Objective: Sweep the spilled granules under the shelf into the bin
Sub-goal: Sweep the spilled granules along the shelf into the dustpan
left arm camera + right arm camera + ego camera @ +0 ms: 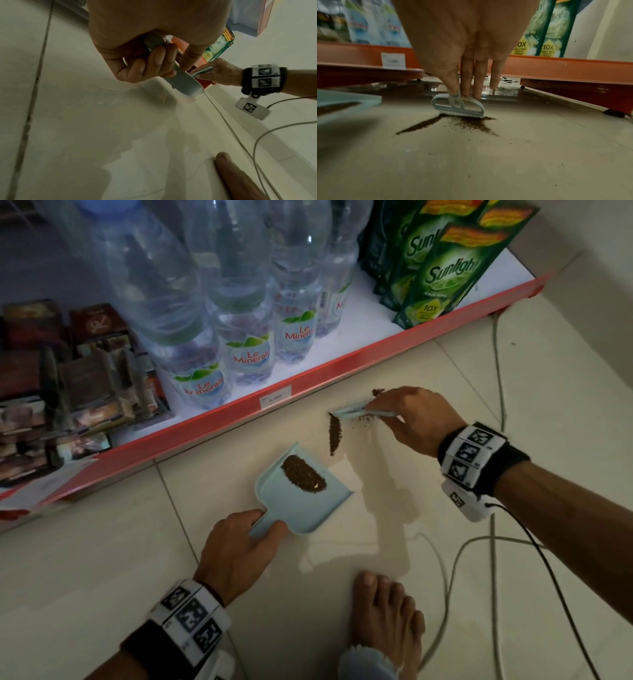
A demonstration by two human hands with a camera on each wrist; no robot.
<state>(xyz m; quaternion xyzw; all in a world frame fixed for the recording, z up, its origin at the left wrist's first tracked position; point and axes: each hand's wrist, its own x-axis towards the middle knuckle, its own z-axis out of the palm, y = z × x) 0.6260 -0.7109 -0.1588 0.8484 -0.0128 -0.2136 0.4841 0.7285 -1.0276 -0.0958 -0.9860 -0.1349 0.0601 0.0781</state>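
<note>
pale-blue dustpan (301, 508), brown granules (334, 433) — red-edged shelf (308, 378)

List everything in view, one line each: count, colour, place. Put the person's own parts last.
dustpan: one, pale blue, on the floor before the shelf, holding a brown heap
brush: one, pale blue, bristles on the floor
granules: brown, a line and scatter by the brush
shelf: one, red edge, white deck
water bottles: several, clear, on the shelf
detergent pouches: several, green, shelf's right end
boxes: several, dark, shelf's left end
cables: one white, one black, on the floor
left hand: grips the dustpan handle
right hand: holds the brush
foot: one, bare, on the floor
</note>
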